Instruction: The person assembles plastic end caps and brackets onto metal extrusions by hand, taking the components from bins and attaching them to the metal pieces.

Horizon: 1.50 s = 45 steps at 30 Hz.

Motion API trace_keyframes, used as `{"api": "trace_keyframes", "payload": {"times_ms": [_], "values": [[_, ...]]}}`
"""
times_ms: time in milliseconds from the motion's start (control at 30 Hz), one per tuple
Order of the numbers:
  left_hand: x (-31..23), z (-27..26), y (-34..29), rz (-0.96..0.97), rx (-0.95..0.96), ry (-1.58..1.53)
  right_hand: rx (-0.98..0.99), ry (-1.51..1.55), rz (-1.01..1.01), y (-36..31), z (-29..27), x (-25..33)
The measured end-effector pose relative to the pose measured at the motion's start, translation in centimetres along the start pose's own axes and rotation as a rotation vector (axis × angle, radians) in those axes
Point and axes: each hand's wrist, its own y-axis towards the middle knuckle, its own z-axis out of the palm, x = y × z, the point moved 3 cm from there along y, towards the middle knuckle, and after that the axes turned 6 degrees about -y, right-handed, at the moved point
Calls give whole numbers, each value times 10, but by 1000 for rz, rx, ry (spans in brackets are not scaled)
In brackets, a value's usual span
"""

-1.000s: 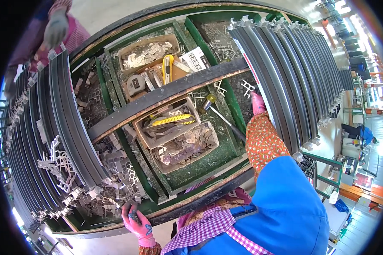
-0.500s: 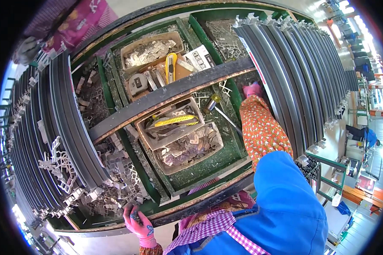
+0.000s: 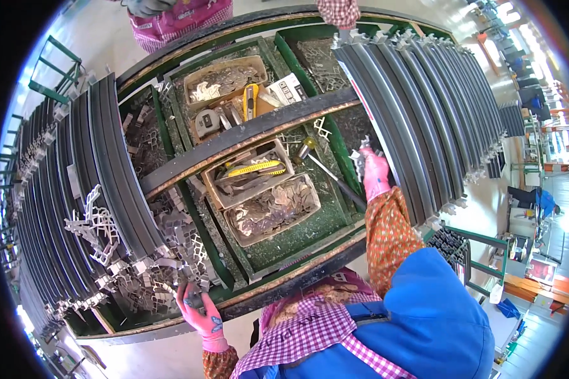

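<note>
My left hand [image 3: 200,314], in a pink glove, is at the near edge of a heap of small metal clips [image 3: 146,287]. Its fingers are apart. My right hand [image 3: 376,174], also gloved in pink, is closed on several grey metal clips [image 3: 360,159] beside the right stack of dark strips [image 3: 417,120]. The clips stick out past its fingertips. A hammer [image 3: 327,167] lies to the left of that hand in the green tray [image 3: 284,243]. At left, another stack of dark strips [image 3: 101,164] has a tangle of silvery clips [image 3: 95,227] on top.
A dark crossbar [image 3: 246,132] spans the bench. Around it are boxes of small metal plates [image 3: 275,211], yellow utility knives [image 3: 251,101] and a tape measure [image 3: 207,122]. Across the bench, another person's pink checked apron [image 3: 180,25] and checked sleeve [image 3: 339,12] show.
My right hand has drawn back toward me, and clips now show in it. My left hand's fingers have spread. The other person has shifted right, with a sleeve now at the right stack's far end.
</note>
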Motion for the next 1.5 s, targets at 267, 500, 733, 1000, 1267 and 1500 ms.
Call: {"api": "trace_keyframes", "payload": {"times_ms": [267,500,733,1000,1267,1500], "values": [[-97,134,49,-706,737,-1434,1005,-246,-136,-233,70,39],[-54,166,23,-1116,528,-1685,952,-806,-955,-256,72,11],[-61,135,49,-875,483,-2062,414,-163,-516,-123,22,52],[-20,38,5,-868,232,-1914,150,-1319,-754,-57,89,16],[-48,10,-7,-739,278,-2003,645,-1528,-1200,-53,78,47],[-45,-2,-14,-670,222,-2014,617,-1876,-1413,-94,36,21]]}}
